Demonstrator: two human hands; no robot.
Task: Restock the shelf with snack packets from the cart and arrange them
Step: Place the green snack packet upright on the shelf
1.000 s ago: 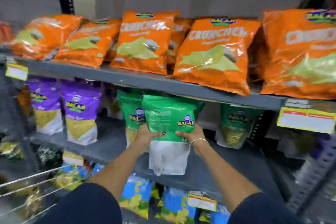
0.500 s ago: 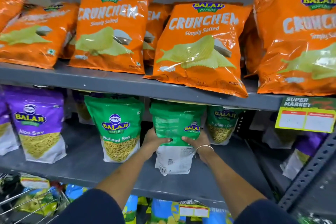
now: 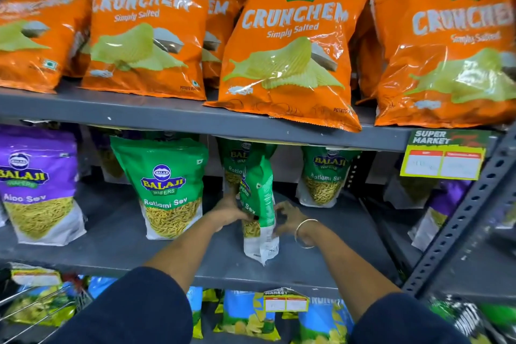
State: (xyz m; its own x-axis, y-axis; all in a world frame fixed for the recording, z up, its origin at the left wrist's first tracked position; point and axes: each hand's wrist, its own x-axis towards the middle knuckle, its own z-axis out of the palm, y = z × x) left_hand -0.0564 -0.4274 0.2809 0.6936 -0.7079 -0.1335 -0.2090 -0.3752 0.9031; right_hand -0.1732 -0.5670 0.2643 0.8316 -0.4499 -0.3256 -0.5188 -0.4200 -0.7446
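A green packet (image 3: 258, 198) stood upright on the middle shelf (image 3: 117, 243), turned edge-on so that its narrow side faced outward, its white bottom corner near the shelf's front lip. The left hand (image 3: 227, 211) was pressed against the packet's left face, fingers curled round it at about mid-height. The right hand (image 3: 287, 216), a bangle (image 3: 304, 233) on its wrist, lay just beside the packet's right edge with fingers half-curled and spread; whether they touched the packet could not be told. The packet thus sat between the two hands, gripped from the left. A matching green packet (image 3: 167, 190) stood to its left, another (image 3: 325, 176) behind to the right, and one more directly behind it. A purple packet (image 3: 39, 187) stood at the far left. Orange packets (image 3: 290, 58) lined the top shelf (image 3: 167, 117). A wire cart (image 3: 36, 304) showed at lower left.
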